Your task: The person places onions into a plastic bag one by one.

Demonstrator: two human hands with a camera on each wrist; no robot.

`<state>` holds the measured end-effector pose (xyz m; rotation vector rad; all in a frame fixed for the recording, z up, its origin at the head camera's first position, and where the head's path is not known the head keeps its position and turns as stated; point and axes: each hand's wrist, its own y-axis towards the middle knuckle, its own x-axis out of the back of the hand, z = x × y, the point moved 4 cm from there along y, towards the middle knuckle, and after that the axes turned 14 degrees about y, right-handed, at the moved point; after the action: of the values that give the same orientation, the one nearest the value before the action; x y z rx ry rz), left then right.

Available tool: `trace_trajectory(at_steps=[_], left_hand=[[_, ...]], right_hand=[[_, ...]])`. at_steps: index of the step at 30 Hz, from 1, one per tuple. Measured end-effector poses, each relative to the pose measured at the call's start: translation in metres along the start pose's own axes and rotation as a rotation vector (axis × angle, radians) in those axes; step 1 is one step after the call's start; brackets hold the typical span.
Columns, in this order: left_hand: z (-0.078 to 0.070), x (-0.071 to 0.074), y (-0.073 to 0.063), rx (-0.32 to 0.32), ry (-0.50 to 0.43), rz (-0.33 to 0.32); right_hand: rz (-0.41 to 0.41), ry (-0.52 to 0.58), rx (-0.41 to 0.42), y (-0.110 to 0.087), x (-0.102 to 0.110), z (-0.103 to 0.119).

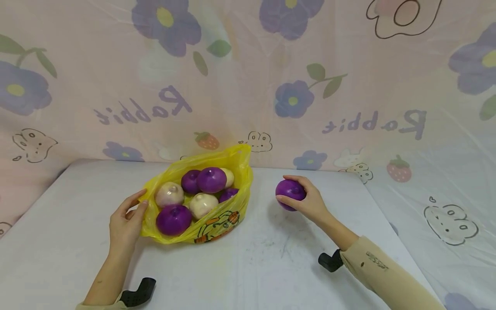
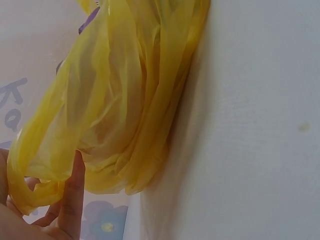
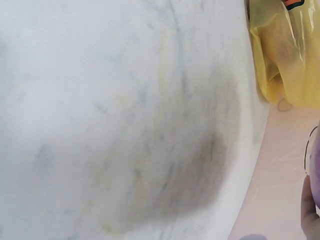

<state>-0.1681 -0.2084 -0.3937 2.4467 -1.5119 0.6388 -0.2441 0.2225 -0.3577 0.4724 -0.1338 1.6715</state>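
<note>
In the head view a yellow plastic bag (image 1: pixel 242 202) lies with its mouth open on the table, several purple and white onions inside. My left hand (image 1: pixel 127 219) pinches the bag's left edge; the left wrist view shows a loop of the yellow bag (image 2: pixel 120 115) between thumb and fingers (image 2: pixel 73 200). To the right of the bag, my right hand (image 1: pixel 310 202) grips a purple onion (image 1: pixel 287 189), apparently raised off the table, with a shadow below. Only a sliver of that onion (image 3: pixel 315 165) and a finger show at the right wrist view's edge.
A white table (image 1: pixel 248 275) with dark scuff marks extends under both hands. Behind it hangs a pink curtain (image 1: pixel 240 86) printed with flowers and rabbits. Black camera mounts stick out at the left wrist (image 1: pixel 139 292) and the right wrist (image 1: pixel 330 260).
</note>
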Motion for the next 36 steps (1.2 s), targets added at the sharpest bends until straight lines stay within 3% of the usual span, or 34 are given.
trace_trajectory(at_steps=[17, 27, 36], left_hand=[[0.001, -0.001, 0.001, 0.003, -0.011, -0.018], [0.000, -0.002, 0.002, 0.008, -0.018, 0.006], [0.002, -0.001, 0.002, -0.005, -0.014, 0.000]], right_hand=[[0.041, 0.053, 0.006, 0.010, -0.026, 0.016], [0.070, 0.091, 0.041, 0.018, -0.041, 0.024], [0.117, 0.140, 0.052, 0.022, -0.061, 0.041]])
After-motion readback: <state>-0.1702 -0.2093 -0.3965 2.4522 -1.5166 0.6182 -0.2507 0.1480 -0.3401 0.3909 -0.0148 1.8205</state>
